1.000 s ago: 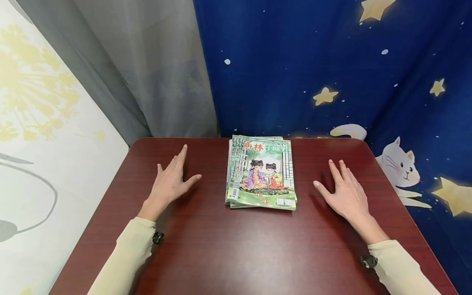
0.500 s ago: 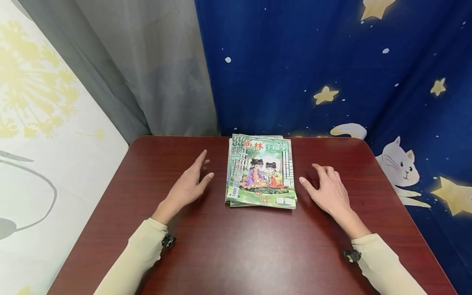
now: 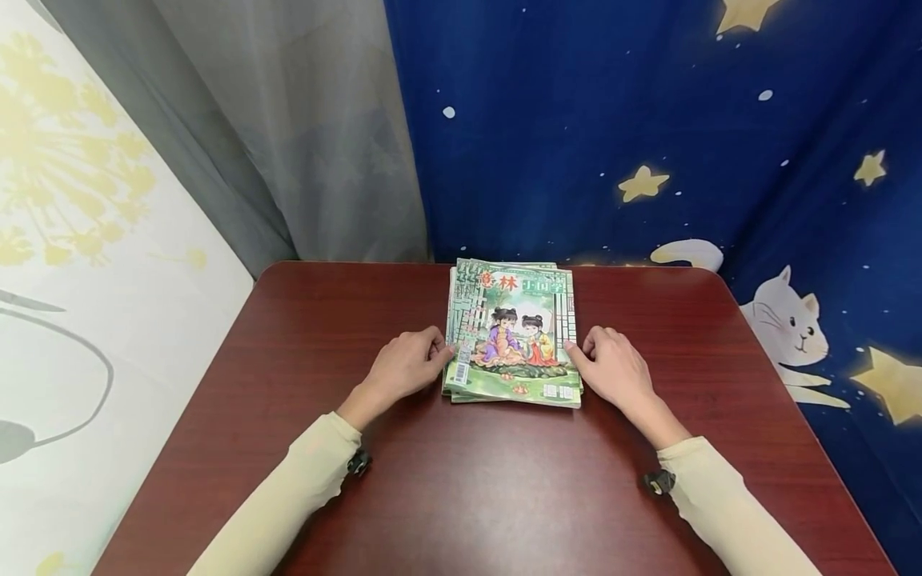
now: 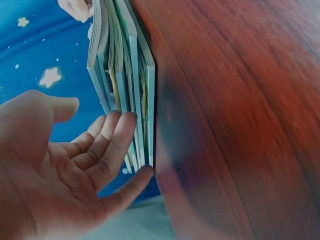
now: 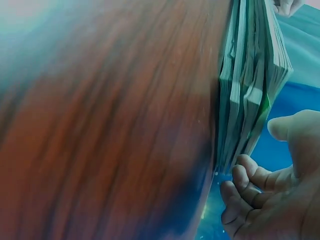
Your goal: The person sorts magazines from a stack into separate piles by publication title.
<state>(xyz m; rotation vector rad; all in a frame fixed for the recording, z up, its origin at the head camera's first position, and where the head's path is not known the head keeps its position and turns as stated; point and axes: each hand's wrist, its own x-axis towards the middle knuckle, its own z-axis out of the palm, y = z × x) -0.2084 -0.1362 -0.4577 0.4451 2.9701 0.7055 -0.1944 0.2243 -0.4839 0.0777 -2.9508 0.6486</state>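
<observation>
Magazines (image 3: 520, 340) are lying in an uneven stack just above the centre of the head view, near the far edge of the dark red table (image 3: 468, 488), the top cover showing two seated figures. At the stack's left side, my left hand (image 3: 405, 364) is resting loose fingertips against the layered edges, its thumb standing clear; it is gripping nothing. At the right side, my right hand (image 3: 615, 368) is bending its fingers loosely beside the edges, holding nothing; whether they are touching, I cannot tell. A blue starry curtain (image 3: 533, 144) is filling the upper right, a grey curtain (image 3: 317, 144) hanging upper left.
</observation>
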